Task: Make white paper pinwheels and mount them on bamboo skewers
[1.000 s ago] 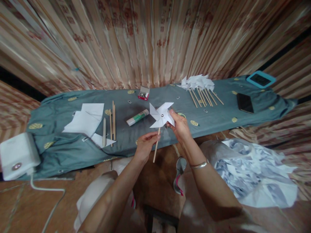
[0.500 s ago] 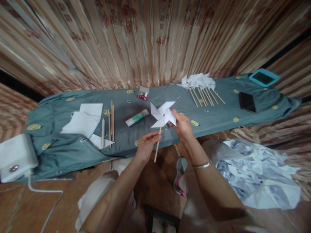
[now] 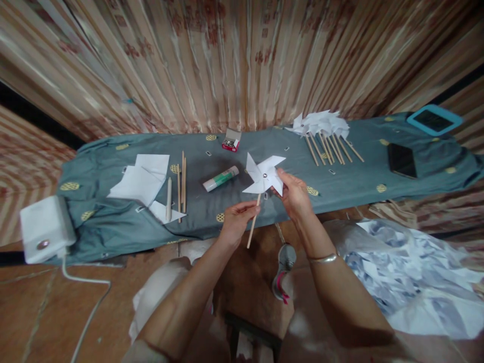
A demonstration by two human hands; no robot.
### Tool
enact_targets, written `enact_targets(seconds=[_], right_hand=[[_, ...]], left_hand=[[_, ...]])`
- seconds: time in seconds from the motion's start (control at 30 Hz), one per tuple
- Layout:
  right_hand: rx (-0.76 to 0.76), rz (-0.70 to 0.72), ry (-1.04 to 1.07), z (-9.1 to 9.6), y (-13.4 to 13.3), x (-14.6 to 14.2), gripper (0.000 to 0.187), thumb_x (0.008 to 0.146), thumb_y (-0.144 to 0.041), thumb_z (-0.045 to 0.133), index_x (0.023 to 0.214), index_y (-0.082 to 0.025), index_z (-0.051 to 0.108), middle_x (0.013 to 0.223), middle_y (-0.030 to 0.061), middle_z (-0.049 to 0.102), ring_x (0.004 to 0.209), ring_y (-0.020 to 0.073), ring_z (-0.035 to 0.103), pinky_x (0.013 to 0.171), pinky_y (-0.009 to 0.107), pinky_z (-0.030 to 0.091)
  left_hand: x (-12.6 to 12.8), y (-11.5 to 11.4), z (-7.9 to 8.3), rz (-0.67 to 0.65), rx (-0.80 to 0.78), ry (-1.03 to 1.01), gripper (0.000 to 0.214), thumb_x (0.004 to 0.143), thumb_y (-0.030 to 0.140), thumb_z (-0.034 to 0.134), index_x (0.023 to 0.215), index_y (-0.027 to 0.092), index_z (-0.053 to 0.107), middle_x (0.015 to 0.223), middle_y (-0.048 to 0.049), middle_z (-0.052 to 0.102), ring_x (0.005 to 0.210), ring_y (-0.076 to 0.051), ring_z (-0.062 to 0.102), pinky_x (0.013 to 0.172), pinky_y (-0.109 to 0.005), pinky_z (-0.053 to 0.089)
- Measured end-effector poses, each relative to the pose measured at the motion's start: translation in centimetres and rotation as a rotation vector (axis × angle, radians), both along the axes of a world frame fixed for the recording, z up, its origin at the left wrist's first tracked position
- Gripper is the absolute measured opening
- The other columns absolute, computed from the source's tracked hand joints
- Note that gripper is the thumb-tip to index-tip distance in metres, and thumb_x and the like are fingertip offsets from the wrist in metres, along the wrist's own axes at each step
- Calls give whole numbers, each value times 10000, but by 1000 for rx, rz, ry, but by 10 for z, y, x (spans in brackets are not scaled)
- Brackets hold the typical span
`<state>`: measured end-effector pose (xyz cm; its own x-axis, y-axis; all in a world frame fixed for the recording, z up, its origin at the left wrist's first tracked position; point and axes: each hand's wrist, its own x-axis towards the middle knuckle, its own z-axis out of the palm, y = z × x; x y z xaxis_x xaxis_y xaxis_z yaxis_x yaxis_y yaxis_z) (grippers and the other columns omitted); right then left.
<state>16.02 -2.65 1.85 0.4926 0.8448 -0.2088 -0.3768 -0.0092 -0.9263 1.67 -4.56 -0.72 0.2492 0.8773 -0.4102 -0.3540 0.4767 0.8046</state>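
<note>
Before striped, patterned curtains (image 3: 212, 60), a long surface covered by a blue-green cloth (image 3: 204, 212) holds, left to right, a white box (image 3: 47, 227), white papers (image 3: 138, 184), loose sticks (image 3: 184, 181), a glue stick (image 3: 221, 178), a small red box (image 3: 230, 145), a far-right cluster of pinwheels (image 3: 323, 123) and a dark flat device (image 3: 402, 160). Near right, white paper pieces (image 3: 416, 272) are heaped. At the near middle edge, the left hand (image 3: 239, 219) pinches the handle (image 3: 251, 234) of a white paper pinwheel (image 3: 264, 175) between thumb and fingers; the right hand (image 3: 295, 194) pinches one blade, thumb on top.
</note>
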Motion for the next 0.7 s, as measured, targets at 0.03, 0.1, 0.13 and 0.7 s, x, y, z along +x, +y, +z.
enact_targets(seconds=[0.03,0.1,0.13,0.7], right_hand=[[3,1,4,-1,0,0,315,540,-475,818,642,-214,675,588,-19,676,599,155,617,498,260,442],[12,6,6,-2,0,0,295,554,-463,813,649,-216,682,621,-11,694,651,171,642,529,271,464],[17,10,5,-2,0,0,285,565,-457,810,655,-218,685,636,-8,701,672,176,650,542,276,471],[44,41,10,-2,-2,-3,299,567,-466,827,626,-215,675,657,3,714,719,202,677,613,316,524]], left_hand=[[0,0,0,-1,1,-3,269,443,268,872,675,179,768,652,-9,708,610,-95,562,634,-230,430],[0,0,1,-4,3,-4,264,447,269,871,672,180,767,644,-7,703,609,-96,558,633,-232,428],[0,0,1,-5,4,-2,263,447,269,871,672,180,767,641,-7,701,608,-97,557,631,-233,427],[-1,0,-2,-6,21,16,274,459,288,872,688,180,767,665,-14,704,619,-107,564,638,-245,442]])
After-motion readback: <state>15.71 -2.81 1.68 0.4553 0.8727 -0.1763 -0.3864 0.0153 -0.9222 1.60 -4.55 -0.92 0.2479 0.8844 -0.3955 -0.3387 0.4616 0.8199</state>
